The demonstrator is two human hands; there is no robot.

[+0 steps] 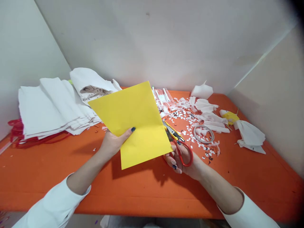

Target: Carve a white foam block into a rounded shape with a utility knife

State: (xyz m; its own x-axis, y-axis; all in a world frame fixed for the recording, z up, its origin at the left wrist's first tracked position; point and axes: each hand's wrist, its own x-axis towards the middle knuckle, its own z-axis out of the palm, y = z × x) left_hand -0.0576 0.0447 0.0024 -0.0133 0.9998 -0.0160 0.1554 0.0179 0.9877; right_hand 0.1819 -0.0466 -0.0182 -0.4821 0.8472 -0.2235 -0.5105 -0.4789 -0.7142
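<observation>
A sheet of yellow paper (133,110) is held up above the table, tilted, with a faint crease across it. My left hand (116,141) grips its lower left edge, thumb on top and the other fingers hidden behind. My right hand (182,161) has its fingers in the red handles of a pair of scissors (186,155), at the sheet's lower right corner. The scissor blades are partly hidden by the paper. Just beyond them, a yellow utility knife (174,131) shows beside the sheet's right edge.
On the orange table (71,171), white folded cloth or paper (47,107) is stacked at left near red ribbon (16,133). A tape roll (203,134), scattered paper scraps (190,123) and a clear pen case (164,96) lie to the right. White paper shapes (250,134) sit far right. Walls enclose the back.
</observation>
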